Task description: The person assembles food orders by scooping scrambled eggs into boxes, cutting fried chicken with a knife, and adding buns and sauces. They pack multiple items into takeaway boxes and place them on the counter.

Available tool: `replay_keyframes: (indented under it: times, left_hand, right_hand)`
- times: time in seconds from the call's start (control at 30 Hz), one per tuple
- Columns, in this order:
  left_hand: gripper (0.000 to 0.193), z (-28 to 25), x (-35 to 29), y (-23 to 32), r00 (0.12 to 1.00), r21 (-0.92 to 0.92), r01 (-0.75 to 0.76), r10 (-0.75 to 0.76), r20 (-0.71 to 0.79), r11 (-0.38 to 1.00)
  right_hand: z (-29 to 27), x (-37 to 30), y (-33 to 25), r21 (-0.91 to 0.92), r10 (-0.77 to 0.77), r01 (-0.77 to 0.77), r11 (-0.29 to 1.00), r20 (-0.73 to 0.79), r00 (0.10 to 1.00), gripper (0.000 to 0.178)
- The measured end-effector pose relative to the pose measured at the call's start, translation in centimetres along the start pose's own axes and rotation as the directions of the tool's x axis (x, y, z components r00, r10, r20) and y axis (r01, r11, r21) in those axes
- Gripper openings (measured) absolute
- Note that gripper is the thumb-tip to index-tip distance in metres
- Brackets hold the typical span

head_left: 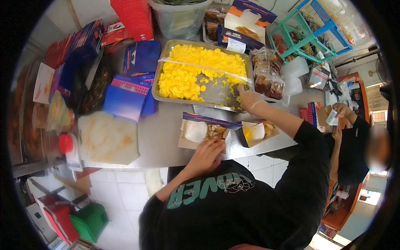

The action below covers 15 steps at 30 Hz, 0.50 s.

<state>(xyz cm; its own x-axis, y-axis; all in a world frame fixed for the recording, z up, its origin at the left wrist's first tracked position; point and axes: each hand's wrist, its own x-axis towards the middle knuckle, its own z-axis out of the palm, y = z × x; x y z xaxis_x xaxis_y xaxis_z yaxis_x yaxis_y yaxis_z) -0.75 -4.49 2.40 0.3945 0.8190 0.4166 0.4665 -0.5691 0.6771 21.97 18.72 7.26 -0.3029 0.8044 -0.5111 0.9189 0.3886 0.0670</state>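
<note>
A paper meal box (194, 146) stands at the table's front edge, with a white rounded portion of rice (196, 131) and pieces of food inside. My left hand (206, 155) is closed on its front right edge, fingers over the rim. Beside it, a second meal box (251, 143) holds rice, yellow food and browned pieces. Behind both lies a metal tray (156, 92) of crumbly yellow scrambled egg (196, 58). My right hand (250, 100), in a clear plastic glove, reaches into the tray's near right corner. Its fingers are blurred and partly hidden.
Folded blue boxes (127, 98) and a stained cutting board (109, 137) lie left. Packed sauce bags (268, 73), clear lids (293, 75) and a teal basket (291, 35) stand right. An open box (246, 25) and plastic tub (179, 21) are behind. Another person (350, 150) stands far right.
</note>
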Motion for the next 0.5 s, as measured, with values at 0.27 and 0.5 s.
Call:
replay_keyframes:
  times: [0.27,0.5]
  left_hand:
    - [0.048,-5.4,-4.4,-2.3,0.852,0.017,0.328,-0.288,-0.437,0.945]
    - [0.043,-8.0,-5.9,-3.9,0.743,0.019,0.463,-0.376,-0.554,0.886]
  right_hand:
    - [-0.3,0.6,2.5,0.062,-0.083,0.086,0.994,-0.046,0.995,0.044]
    - [-2.2,-3.5,1.6,-0.084,-0.251,0.273,0.958,0.205,0.946,0.061]
